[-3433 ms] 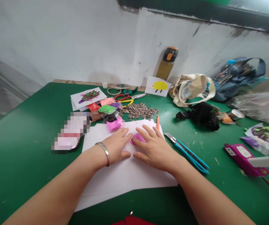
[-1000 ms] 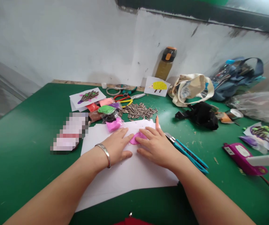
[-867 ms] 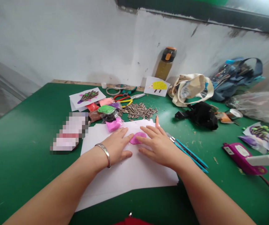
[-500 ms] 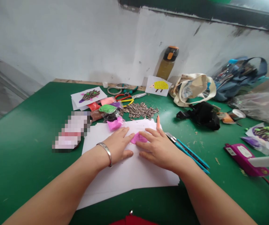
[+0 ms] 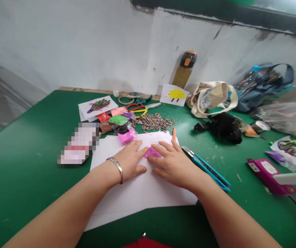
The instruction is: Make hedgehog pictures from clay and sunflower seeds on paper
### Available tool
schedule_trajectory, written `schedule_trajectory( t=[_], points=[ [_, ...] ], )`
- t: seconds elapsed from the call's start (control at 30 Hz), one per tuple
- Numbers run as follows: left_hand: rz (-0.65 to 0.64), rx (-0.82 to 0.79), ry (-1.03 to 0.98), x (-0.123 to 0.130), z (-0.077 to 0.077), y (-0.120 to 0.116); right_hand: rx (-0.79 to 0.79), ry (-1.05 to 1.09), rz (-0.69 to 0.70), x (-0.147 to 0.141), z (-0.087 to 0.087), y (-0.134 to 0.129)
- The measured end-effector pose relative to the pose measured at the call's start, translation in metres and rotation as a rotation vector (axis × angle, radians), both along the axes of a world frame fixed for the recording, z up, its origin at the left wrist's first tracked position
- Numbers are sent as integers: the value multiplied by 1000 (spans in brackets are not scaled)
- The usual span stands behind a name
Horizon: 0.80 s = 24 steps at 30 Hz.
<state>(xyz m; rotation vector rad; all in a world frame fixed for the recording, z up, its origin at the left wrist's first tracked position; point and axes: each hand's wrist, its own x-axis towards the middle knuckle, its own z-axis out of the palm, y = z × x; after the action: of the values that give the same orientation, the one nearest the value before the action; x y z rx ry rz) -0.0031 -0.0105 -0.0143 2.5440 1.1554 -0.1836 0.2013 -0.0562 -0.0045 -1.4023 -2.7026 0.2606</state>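
Beyond the pink clay [image 5: 151,152] lie striped seeds [image 5: 153,122]; right of it, a blue cutter [image 5: 208,169]; beneath it, white paper [image 5: 148,191]. The right hand [image 5: 173,162] partly covers it, fingers spread; at its left edge, the left hand [image 5: 130,160] has fingers slightly parted.

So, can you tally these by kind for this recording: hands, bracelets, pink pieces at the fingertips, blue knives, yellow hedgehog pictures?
Hands: 2, left hand and right hand
Bracelet: 1
Pink piece: 1
Blue knife: 1
Hedgehog picture: 1
Total: 6
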Motion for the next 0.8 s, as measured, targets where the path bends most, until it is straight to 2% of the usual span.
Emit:
schedule_trajectory(
  t=[0.17,0.27,0.33,0.5,0.8],
  points=[
    [-9,0,-5,0,-1,1,17,29,-2,10,5,3],
    [-12,2,24,1,0,0,26,57,-94,22,10,6],
    [-20,1,40,1,1,0,15,45,-101,26,12,6],
    [-33,8,22,0,0,0,-30,9,-24,20,9,4],
    [-20,-15,31,1,2,0,0,-43,-25,14,11,2]
  ],
)
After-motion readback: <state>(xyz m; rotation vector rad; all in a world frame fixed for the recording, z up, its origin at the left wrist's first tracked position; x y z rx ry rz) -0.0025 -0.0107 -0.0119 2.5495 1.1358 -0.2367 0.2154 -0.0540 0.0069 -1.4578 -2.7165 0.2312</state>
